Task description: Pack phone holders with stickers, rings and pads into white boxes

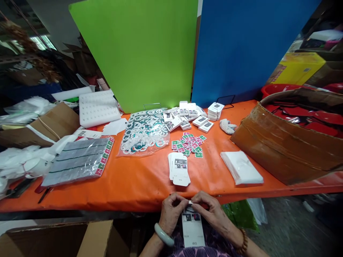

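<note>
My left hand (172, 211) and my right hand (210, 210) come together just in front of the table edge. Both pinch the top end of a white printed carton (193, 230), thumbs and forefingers nearly meeting at its flap. The carton hangs down over my lap, its small pictures facing up; the fingers partly hide its upper end. Straight ahead on the table lies a stack of flat cartons (180, 169) of the same print. Behind it is a loose pile of small green and pink stickers (188, 144).
Finished-looking white boxes (187, 112) lie heaped beside a plastic bag of ring-shaped pieces (144, 132). On the right are a white packet (242, 167), a white glove (227, 126) and a large cardboard box (284, 146). A clear-wrapped sheet pack (80, 160) lies left on the orange table (134, 185).
</note>
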Demonstrator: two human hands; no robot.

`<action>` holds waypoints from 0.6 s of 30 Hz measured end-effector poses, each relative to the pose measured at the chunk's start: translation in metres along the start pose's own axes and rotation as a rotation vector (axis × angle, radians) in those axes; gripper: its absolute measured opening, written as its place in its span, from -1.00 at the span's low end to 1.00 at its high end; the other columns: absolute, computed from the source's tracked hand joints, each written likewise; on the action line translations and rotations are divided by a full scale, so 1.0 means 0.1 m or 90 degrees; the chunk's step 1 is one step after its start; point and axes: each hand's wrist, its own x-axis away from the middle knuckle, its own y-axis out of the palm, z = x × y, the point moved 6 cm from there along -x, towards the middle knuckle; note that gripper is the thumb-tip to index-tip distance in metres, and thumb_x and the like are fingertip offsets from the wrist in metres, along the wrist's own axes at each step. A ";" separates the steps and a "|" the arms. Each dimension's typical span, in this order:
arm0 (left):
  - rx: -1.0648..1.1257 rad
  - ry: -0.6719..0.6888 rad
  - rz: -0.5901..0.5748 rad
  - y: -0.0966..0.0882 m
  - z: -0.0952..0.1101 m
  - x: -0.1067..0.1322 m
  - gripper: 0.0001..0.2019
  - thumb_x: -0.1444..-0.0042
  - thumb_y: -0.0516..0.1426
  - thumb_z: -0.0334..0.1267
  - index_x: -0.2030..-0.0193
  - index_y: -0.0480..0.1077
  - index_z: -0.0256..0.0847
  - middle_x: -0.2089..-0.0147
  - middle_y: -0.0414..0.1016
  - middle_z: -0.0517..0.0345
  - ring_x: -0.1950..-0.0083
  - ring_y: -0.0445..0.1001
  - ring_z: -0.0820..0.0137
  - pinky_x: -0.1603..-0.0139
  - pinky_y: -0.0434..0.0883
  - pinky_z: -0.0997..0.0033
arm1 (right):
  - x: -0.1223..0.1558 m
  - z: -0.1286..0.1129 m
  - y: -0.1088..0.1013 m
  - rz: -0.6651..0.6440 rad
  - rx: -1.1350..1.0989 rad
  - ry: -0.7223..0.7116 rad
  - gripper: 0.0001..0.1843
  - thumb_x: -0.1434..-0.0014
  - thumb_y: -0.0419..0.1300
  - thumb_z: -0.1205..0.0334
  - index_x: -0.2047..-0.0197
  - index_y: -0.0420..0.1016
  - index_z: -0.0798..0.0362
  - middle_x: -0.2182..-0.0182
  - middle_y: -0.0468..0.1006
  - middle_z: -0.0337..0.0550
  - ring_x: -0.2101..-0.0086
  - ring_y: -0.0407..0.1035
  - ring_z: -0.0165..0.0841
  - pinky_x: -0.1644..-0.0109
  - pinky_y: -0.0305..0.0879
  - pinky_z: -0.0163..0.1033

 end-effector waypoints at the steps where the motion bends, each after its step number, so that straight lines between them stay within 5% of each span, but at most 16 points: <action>1: -0.004 0.001 0.004 -0.01 -0.01 0.02 -0.82 0.04 0.25 -0.18 0.45 0.47 -0.29 0.45 0.46 0.14 0.38 0.38 0.41 0.30 0.33 0.45 | 0.02 0.00 0.01 0.002 -0.005 0.008 -0.73 -0.18 0.16 0.06 0.43 0.42 0.07 0.42 0.42 -0.17 0.36 0.32 -0.32 0.23 0.25 -0.25; 13: 0.078 -0.061 -0.012 0.04 0.12 -0.08 -0.78 0.19 0.31 -0.18 0.53 0.44 -0.29 0.56 0.43 0.21 0.48 0.32 0.47 0.40 0.25 0.48 | -0.14 -0.01 0.05 -0.027 -0.239 0.200 -0.64 0.08 0.34 -0.01 0.51 0.36 0.10 0.60 0.31 -0.32 0.54 0.16 -0.47 0.43 0.10 -0.35; 18: 0.096 -0.074 -0.049 0.01 -0.02 -0.06 -0.70 0.15 0.30 -0.06 0.55 0.45 -0.30 0.56 0.43 0.19 0.48 0.30 0.47 0.41 0.25 0.46 | -0.09 0.11 0.09 -0.022 -0.203 0.169 -0.61 -0.01 0.27 -0.08 0.49 0.37 0.09 0.56 0.33 -0.28 0.49 0.20 -0.43 0.39 0.13 -0.33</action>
